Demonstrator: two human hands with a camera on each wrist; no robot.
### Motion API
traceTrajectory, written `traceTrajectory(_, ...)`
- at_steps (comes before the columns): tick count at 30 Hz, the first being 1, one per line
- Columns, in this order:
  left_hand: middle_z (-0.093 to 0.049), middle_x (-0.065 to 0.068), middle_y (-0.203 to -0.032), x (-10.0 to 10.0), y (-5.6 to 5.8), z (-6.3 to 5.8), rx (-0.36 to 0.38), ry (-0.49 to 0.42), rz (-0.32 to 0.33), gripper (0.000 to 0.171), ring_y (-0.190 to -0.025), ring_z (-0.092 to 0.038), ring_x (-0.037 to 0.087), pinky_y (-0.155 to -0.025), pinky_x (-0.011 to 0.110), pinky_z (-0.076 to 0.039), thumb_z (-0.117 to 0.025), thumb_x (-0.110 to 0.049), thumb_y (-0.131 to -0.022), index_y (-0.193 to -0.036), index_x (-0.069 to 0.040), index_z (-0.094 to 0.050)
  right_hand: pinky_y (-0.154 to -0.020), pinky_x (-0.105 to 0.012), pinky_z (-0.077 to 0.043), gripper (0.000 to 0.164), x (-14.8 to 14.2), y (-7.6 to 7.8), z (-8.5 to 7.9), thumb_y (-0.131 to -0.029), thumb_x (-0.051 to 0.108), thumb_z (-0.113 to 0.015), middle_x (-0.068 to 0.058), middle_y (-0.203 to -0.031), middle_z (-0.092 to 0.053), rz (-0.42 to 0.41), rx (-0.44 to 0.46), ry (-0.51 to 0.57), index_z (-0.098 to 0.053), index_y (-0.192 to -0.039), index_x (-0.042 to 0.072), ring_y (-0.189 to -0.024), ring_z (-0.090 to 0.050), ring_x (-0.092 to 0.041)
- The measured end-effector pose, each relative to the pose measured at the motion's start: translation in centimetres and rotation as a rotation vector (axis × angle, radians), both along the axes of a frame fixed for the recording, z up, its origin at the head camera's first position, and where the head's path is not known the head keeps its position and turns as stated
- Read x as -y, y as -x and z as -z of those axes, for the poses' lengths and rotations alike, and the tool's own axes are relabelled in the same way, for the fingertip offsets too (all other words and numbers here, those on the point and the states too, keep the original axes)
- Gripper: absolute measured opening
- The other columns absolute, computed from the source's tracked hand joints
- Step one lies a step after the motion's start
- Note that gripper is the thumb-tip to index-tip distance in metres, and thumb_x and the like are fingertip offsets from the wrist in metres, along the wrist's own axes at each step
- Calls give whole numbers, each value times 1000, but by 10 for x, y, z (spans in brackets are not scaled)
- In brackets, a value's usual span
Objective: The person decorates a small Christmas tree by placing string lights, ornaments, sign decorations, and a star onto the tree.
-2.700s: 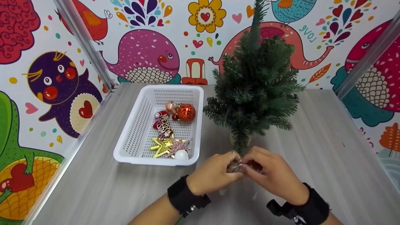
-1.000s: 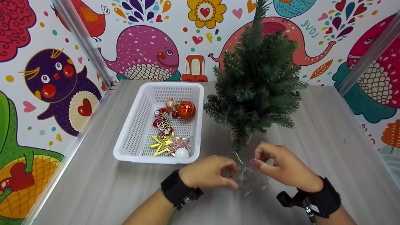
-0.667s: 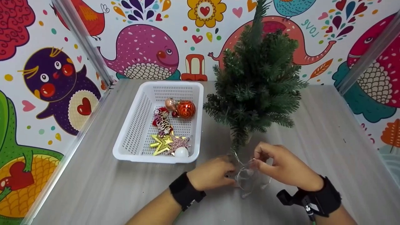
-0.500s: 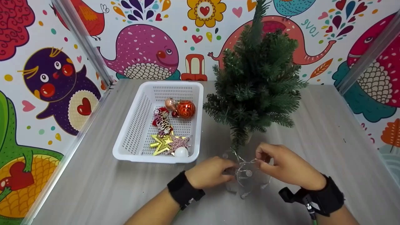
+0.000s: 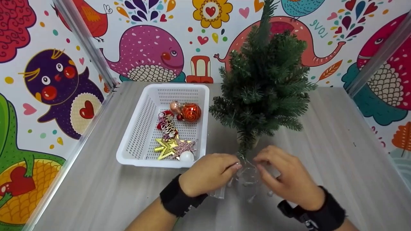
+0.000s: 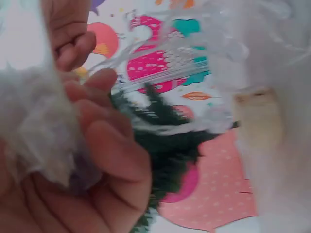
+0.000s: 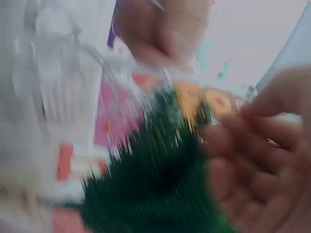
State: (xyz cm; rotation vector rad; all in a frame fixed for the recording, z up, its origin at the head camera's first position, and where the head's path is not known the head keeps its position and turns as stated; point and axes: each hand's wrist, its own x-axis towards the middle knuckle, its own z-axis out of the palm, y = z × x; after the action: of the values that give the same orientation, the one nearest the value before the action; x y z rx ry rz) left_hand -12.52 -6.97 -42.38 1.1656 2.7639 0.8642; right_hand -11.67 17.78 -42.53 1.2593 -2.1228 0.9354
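Observation:
My left hand (image 5: 210, 173) pinches the clear wire of a string of lights (image 5: 249, 175) between thumb and forefinger. In the left wrist view, a blurred, clear, box-like piece (image 6: 43, 121) lies in the curled fingers; its end (image 5: 218, 193) pokes out below the palm in the head view. Loops of wire with small clear bulbs dangle between the hands. On the other side my right hand (image 5: 289, 179) is beside the loops, its fingers bent and thumb tip apart from the forefinger. Just beyond stands a small green Christmas tree (image 5: 263, 93), its lowest branch reaching the wire.
Left of the tree, a white perforated basket (image 5: 128, 141) holds an orange-red bauble (image 5: 191, 112), a gold star (image 5: 166, 149), a pink glitter star (image 5: 184, 147), a white ball (image 5: 186, 156) and other ornaments. Patterned panels rise behind the grey table (image 5: 96, 192).
The hands separated from a bunched hold and the light string spread into loops. Lately the left hand rose toward the low branch with the clear piece, and the right thumb and forefinger came apart.

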Motion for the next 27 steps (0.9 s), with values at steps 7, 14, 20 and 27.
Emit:
traceTrajectory(7, -77, 1, -101, 2, -16, -14, -226, -99, 79, 23, -94, -74, 15, -85, 28, -60, -55, -24, -111, -107, -11, -74, -106, -19, -47, 52, 15, 4, 16, -103, 24, -72, -18, -135, -65, -145, 45, -31, -56, -145, -3, -115, -67, -25)
traceTrajectory(14, -72, -1, -92, 20, -18, -28, -267, -364, 73, 20, -85, -67, 11, -79, 22, -56, -56, -16, -110, -106, -10, -75, -77, -18, -49, 43, 8, 6, 18, -94, 12, -82, 3, -104, -70, -136, 208, -103, -68, -135, 13, -83, -61, -9)
traceTrajectory(20, -72, 4, -91, 27, -22, -38, -293, -597, 150, 25, -78, -64, 11, -73, 18, -54, -51, -14, -113, -112, -4, -74, -65, -10, -44, 45, 20, 6, 27, -93, 10, -83, 8, -94, -68, -140, 262, -127, -69, -135, 13, -70, -54, -3)
traceTrajectory(27, -76, 8, -98, 30, -21, -38, -248, -669, 111, 38, -79, -67, 14, -73, 22, -56, -45, -26, -116, -114, -1, -75, -70, -22, -56, 29, 28, 9, 37, -92, -14, -72, -6, -93, -71, -385, 432, 134, -74, -112, 7, -79, -66, -14)
